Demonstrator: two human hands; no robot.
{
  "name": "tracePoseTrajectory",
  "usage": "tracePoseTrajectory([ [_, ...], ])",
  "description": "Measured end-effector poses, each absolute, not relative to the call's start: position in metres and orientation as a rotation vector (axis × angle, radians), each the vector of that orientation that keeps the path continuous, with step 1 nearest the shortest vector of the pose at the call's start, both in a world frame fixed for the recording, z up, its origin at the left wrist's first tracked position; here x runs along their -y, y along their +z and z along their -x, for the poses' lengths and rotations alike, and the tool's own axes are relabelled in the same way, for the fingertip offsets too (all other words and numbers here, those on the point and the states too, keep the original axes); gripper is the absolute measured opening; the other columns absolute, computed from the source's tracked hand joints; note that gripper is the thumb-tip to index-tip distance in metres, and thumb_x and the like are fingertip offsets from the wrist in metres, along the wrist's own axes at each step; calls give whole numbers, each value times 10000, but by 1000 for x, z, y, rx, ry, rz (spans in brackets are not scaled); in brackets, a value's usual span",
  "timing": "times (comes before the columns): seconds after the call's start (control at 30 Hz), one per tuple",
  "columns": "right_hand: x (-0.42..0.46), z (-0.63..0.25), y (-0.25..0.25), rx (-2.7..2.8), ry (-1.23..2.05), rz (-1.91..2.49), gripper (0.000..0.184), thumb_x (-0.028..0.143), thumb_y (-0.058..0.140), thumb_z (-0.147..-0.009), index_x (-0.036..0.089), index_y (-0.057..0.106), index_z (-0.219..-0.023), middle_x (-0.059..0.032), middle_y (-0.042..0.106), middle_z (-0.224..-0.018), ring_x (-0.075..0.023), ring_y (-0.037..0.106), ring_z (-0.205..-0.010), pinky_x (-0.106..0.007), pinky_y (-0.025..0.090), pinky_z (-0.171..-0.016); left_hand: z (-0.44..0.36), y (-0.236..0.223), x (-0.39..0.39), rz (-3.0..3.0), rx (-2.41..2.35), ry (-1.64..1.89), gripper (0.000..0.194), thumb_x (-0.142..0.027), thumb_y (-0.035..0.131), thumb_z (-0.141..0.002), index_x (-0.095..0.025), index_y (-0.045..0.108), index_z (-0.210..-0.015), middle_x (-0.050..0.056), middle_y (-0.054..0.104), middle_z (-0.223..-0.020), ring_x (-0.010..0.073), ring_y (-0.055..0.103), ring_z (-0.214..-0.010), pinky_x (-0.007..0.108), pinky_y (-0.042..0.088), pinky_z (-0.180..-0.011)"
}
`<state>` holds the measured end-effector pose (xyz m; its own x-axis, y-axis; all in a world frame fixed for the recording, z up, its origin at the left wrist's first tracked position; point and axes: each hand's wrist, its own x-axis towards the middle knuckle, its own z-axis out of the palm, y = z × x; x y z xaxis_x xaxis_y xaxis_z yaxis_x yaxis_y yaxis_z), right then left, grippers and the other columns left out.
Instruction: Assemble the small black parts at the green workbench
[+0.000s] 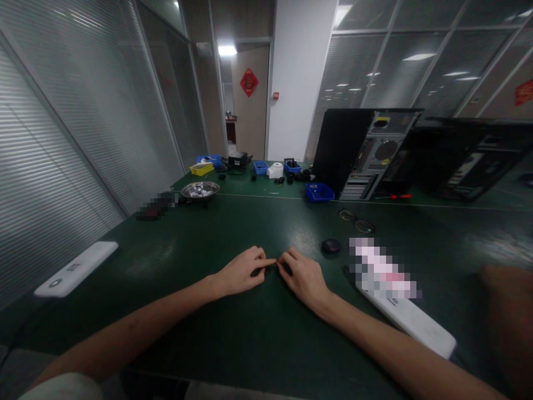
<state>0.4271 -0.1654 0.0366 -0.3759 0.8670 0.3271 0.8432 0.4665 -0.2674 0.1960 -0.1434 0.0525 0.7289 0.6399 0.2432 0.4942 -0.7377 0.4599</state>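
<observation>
My left hand (244, 271) is over the middle of the green table (233, 333), its index finger stretched to the right and its thumb apart below. The other fingers are partly curled, and nothing shows in this hand. My right hand (306, 278) faces it with bent fingers. Its thumb and index finger come together at the tip of my left index finger. Whether a small thing lies in that pinch cannot be made out. Right of my right hand sits a black computer mouse (331, 246).
Eyeglasses (357, 220) and a white oblong device (416, 322) lie to the right, near a person's arm (508, 322). Another white device (77, 269) is at the left. A metal bowl (200, 190), a blue bin (320, 192) and a computer tower (366, 153) stand farther back.
</observation>
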Motion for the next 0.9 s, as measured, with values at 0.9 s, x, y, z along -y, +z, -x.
tracePoseTrajectory([
  [0.9,167,-430,42,2250,141,1474,152,329,511,-992,241,631,-963,-16,623,-996,-142,597,-785,-255,354,-606,-53,30,31,-2260,-1632,890,248,-276,633,-897,-228,743,-1115,51,709,-1153,217,657,-1004,351,515,-923],
])
